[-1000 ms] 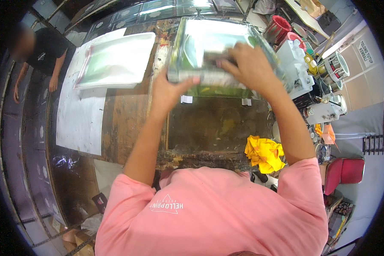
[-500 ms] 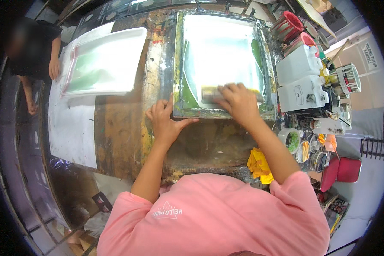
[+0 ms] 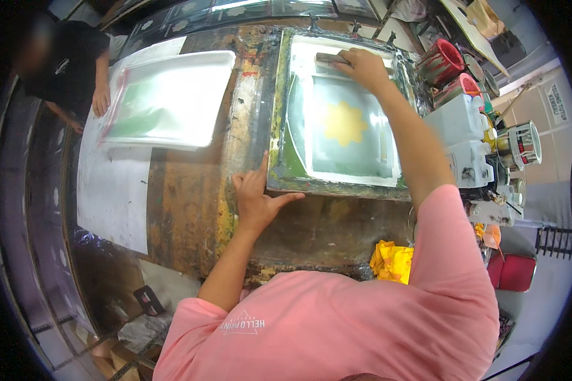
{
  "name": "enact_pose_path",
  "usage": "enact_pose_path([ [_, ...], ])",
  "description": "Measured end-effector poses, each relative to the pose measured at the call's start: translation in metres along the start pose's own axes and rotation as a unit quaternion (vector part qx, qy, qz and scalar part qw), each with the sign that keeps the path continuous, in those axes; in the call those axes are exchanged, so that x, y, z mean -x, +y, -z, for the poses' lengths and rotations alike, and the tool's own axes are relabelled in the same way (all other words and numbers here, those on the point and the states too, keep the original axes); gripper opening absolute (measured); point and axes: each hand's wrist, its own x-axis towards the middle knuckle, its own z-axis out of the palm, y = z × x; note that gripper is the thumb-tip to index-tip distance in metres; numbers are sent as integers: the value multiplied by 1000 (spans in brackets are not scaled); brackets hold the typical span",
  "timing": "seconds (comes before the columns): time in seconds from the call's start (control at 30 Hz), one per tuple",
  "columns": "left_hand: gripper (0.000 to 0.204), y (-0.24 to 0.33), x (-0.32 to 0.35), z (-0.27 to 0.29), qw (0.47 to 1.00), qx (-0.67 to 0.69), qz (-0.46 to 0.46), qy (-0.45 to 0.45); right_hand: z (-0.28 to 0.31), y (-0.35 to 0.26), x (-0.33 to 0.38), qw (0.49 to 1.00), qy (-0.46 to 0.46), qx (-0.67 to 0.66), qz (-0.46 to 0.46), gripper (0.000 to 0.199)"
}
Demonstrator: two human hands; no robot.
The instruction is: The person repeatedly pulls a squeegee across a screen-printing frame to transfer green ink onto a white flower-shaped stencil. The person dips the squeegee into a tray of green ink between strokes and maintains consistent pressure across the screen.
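The squeegee (image 3: 332, 59), clamped in the right hand (image 3: 364, 65), has been pushed to the screen frame's (image 3: 337, 185) twelve o'clock end; a yellow flower shows. The left hand (image 3: 256, 198) is pressed flat at seven o'clock.

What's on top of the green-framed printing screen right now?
On the green-framed printing screen the right hand presses a squeegee at the far end, above a yellow flower shape. The left hand steadies the near corner. Whatever lies beneath the screen is covered.

A paint-stained wooden table (image 3: 190, 209) carried a framed screen (image 3: 337, 120) upper centre, white sheets (image 3: 111, 190) left, yellow rag (image 3: 391, 261) lower right.
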Motion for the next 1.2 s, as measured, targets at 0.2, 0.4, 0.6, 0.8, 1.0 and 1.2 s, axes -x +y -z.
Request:
enact_pose_path([
  [0.2,121,0,3,-2,1000,-9,-5,8,16,-54,91,1000,10,-22,14,41],
  [0.4,116,-1,5,-2,1000,-18,-18,19,82,-145,211,999,-34,-13,-21,38],
  [0.6,107,44,-22,14,943,318,79,63,149,-162,209,997,73,2,-1,33],
  [0.8,110,71,-68,40,934,339,-16,111,201,-140,140,964,260,56,22,32],
  [1.0,113,53,-25,22,969,-224,14,-106,245,-118,86,967,253,36,-1,47],
  [1.2,100,53,-29,5,987,-110,-4,-113,266,-111,58,964,264,13,-15,51],
])
